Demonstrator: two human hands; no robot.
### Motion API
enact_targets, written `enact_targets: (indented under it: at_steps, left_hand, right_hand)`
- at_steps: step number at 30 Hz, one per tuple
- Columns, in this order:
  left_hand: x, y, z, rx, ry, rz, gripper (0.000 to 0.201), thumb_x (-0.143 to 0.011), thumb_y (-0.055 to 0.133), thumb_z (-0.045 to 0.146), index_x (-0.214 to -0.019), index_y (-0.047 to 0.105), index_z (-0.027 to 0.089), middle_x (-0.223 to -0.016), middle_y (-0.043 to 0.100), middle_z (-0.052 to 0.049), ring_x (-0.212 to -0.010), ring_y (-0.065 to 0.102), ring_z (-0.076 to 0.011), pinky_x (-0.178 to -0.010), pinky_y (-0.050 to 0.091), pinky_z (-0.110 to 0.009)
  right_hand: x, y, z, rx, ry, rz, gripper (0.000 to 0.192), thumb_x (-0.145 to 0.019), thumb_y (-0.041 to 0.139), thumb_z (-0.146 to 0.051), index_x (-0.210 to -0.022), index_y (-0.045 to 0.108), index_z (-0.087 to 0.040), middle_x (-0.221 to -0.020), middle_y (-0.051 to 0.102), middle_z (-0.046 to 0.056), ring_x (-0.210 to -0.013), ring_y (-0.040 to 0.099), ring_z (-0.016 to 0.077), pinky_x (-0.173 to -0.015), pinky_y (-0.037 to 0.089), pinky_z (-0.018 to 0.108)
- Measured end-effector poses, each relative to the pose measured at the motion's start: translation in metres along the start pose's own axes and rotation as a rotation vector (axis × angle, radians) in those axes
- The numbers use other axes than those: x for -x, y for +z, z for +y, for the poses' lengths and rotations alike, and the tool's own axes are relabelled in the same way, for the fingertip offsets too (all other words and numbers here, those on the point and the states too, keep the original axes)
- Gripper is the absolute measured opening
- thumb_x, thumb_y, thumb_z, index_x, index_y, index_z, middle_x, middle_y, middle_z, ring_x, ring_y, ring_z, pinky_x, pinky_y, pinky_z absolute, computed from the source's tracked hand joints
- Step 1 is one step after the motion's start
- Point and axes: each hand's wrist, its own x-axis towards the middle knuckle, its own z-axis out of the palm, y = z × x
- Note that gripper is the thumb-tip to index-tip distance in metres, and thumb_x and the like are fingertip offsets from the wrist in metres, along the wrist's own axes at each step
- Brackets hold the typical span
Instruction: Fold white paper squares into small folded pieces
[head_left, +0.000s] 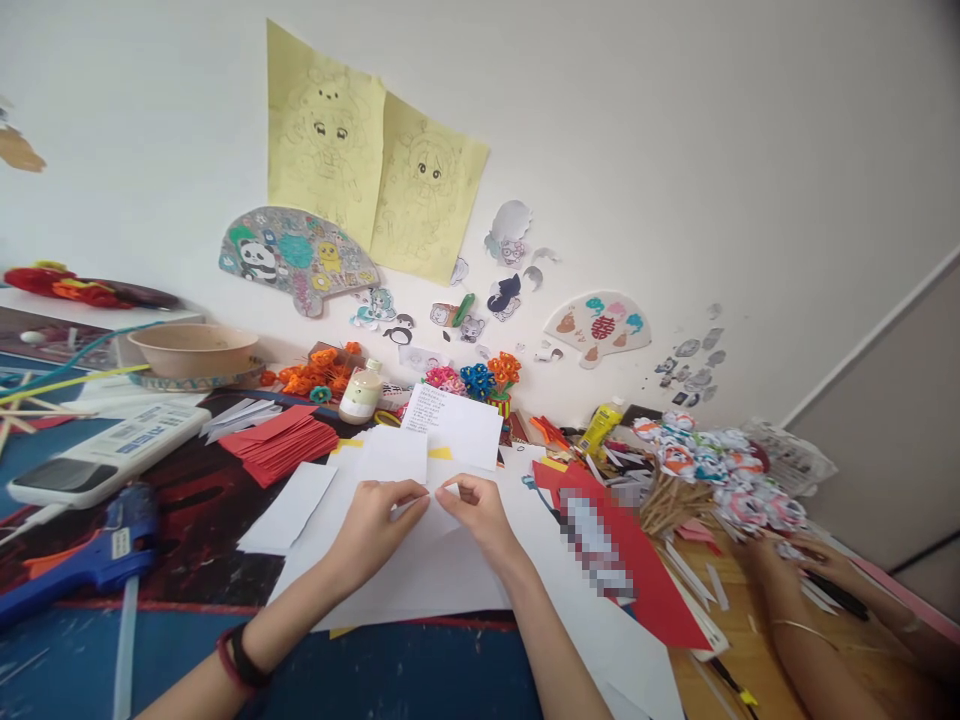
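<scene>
Over the white sheets (pixel 375 590) on the table, my left hand (pixel 379 525) and my right hand (pixel 480 515) almost meet at the fingertips. Each is closed in a thumb-and-finger pinch on what looks like a small piece of white paper (pixel 452 490). Much of that piece is hidden by the fingers and blends with the sheets below. Just beyond my hands stand white cards (pixel 469 430), one of them a handwritten note (pixel 426 412). To the left lie a small white sheet (pixel 289 508) and a fanned stack of red paper slips (pixel 281 445).
At left are a blue glue gun (pixel 112 545), a white power strip or bank (pixel 112 455) and a bowl (pixel 193 350). A glue bottle (pixel 361 392) and craft flowers (pixel 480 380) line the wall. On the right, another person's hands (pixel 802 560) work beside paper balls (pixel 697 455) and red paper (pixel 660 590).
</scene>
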Motion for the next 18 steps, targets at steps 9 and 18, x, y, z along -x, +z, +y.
enact_targets:
  at_steps: [9, 18]
  left_hand:
    - [0.001, 0.003, 0.000, 0.260, -0.104, -0.137, 0.023, -0.082, 0.042, 0.033, -0.075, 0.057, 0.018, -0.071, 0.063, 0.000, -0.068, 0.055, -0.0163, -0.061, 0.039, -0.024]
    - [-0.004, -0.002, 0.001, 0.339, -0.113, -0.212, 0.018, -0.078, 0.041, 0.028, -0.071, 0.055, 0.019, -0.066, 0.060, 0.001, -0.063, 0.053, -0.0155, -0.062, 0.041, -0.025]
  right_hand:
    - [0.003, 0.001, -0.004, -0.072, 0.021, -0.004, 0.015, -0.068, 0.070, -0.029, -0.067, 0.066, -0.015, -0.054, 0.048, -0.003, -0.054, 0.041, 0.0104, -0.052, 0.031, 0.023]
    - [0.000, -0.014, -0.005, -0.184, 0.074, 0.245, 0.020, -0.062, 0.074, -0.032, -0.062, 0.065, -0.015, -0.058, 0.058, 0.000, -0.056, 0.051, 0.0151, -0.055, 0.037, 0.027]
